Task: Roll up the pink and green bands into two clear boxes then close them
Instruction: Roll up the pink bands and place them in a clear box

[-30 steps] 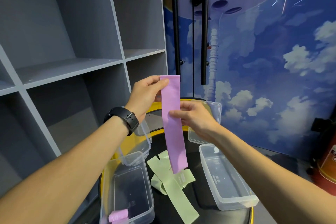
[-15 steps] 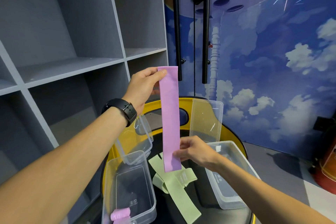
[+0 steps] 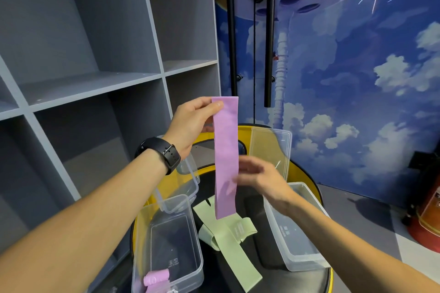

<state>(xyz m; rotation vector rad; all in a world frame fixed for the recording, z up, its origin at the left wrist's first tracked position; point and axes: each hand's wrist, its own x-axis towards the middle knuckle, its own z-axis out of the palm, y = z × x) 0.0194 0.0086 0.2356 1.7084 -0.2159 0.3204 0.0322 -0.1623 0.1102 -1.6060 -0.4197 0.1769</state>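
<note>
A long pink band hangs straight down, pinched at its top end by my left hand, which wears a black watch. My right hand is blurred beside the band's middle, fingers stretched out, their tips showing as a shadow behind the band. Below, green bands lie flat and partly folded on the black table. The left clear box stands open with a rolled pink band in its near corner. An open, empty right clear box sits under my right forearm.
The round black table has a yellow rim. Two clear lids stand hinged up behind the boxes, the left lid and the right lid. Grey shelving fills the left. A red extinguisher stands on the floor at right.
My right hand let go of the band's lower end and moved up to its middle. My left hand kept holding the top end, lowering it slightly.
</note>
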